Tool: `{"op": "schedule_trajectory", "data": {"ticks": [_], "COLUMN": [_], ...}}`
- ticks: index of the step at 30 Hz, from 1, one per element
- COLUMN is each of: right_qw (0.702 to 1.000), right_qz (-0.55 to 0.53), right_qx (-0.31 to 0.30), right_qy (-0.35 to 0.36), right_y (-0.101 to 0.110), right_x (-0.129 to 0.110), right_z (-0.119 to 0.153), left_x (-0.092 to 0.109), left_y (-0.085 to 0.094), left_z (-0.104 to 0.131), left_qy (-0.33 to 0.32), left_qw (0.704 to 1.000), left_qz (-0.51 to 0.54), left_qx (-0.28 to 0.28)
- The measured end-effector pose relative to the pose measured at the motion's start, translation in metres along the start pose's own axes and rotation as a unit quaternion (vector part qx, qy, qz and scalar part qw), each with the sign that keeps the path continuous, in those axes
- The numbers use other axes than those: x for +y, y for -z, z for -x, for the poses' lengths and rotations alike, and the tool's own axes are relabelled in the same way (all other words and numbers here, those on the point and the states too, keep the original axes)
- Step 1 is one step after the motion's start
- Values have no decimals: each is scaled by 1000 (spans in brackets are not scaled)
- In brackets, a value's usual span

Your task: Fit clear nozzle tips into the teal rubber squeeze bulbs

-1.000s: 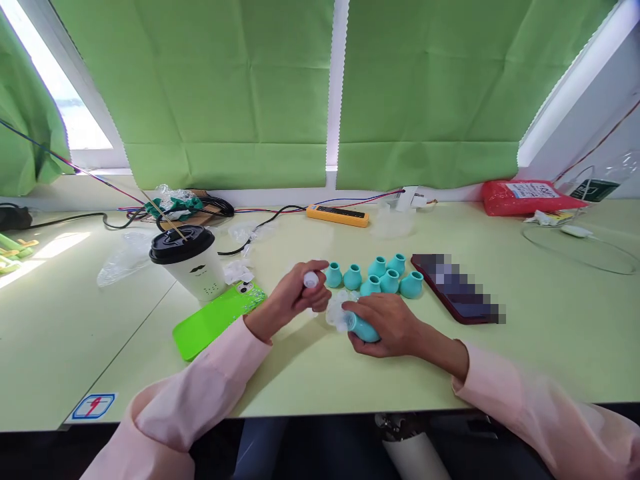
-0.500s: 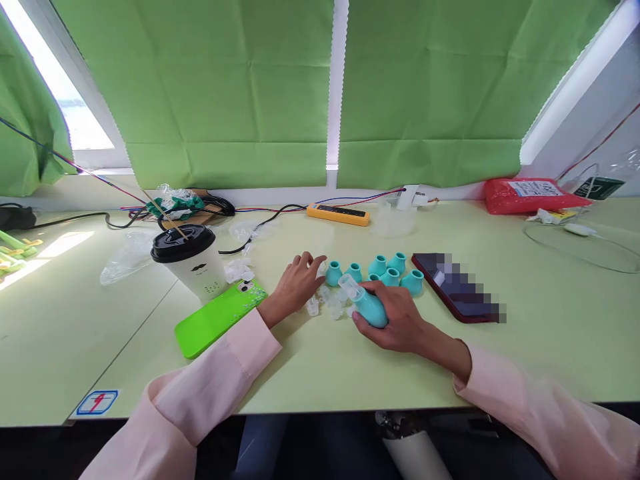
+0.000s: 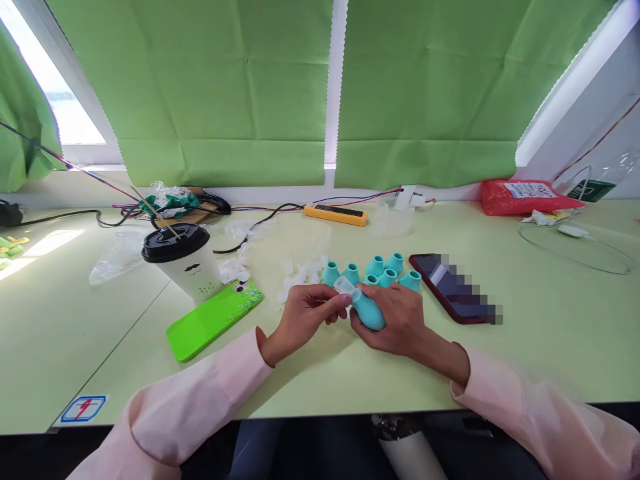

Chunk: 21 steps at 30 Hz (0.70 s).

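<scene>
A turquoise rubber squeeze bulb [image 3: 369, 313] with a clear plastic tip [image 3: 343, 285] lies tilted in my right hand [image 3: 397, 319], the fingers wrapped round it. My left hand [image 3: 313, 312] is closed in a pinch beside the neck of that bulb, close to the clear tip. What the pinch holds, if anything, is hidden. Just beyond my hands stand several turquoise bulbs [image 3: 387, 277] with open necks facing up. Small translucent plastic pieces [image 3: 303, 275] lie scattered behind my left hand.
On the left are a bright green phone case [image 3: 215, 321] and a paper cup [image 3: 193, 275] with a black lid. A dark phone [image 3: 450, 290] lies on the right. Farther back are a yellow-orange meter [image 3: 335, 214], cables, and a red package [image 3: 525, 197].
My left hand has come from the small plastic pieces toward me and right, and its fingers now meet at the bulb's neck. My right hand keeps its hold on the bulb.
</scene>
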State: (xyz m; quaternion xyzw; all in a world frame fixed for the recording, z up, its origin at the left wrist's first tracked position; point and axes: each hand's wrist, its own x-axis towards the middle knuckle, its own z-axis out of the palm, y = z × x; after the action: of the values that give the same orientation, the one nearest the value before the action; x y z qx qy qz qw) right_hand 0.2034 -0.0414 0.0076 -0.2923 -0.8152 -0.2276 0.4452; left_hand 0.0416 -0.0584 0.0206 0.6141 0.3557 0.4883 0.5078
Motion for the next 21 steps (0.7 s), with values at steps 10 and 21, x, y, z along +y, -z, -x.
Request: {"op": "schedule_trajectory", "data": {"ticks": [10,21], "right_qw": [998,989], "right_qz": [64,127], "right_qx": [-14,-73], "right_qy": [-3,13], "right_y": [-2,-5], "right_x": [5,9], "right_z": [0,3], "left_x": [-4,-5], "left_y": [1,8], "left_z": [-4,-6], "left_qy": [187,192], "left_qw": [927,958], "left_qz": [314,204], "left_qx": [-88,62]}}
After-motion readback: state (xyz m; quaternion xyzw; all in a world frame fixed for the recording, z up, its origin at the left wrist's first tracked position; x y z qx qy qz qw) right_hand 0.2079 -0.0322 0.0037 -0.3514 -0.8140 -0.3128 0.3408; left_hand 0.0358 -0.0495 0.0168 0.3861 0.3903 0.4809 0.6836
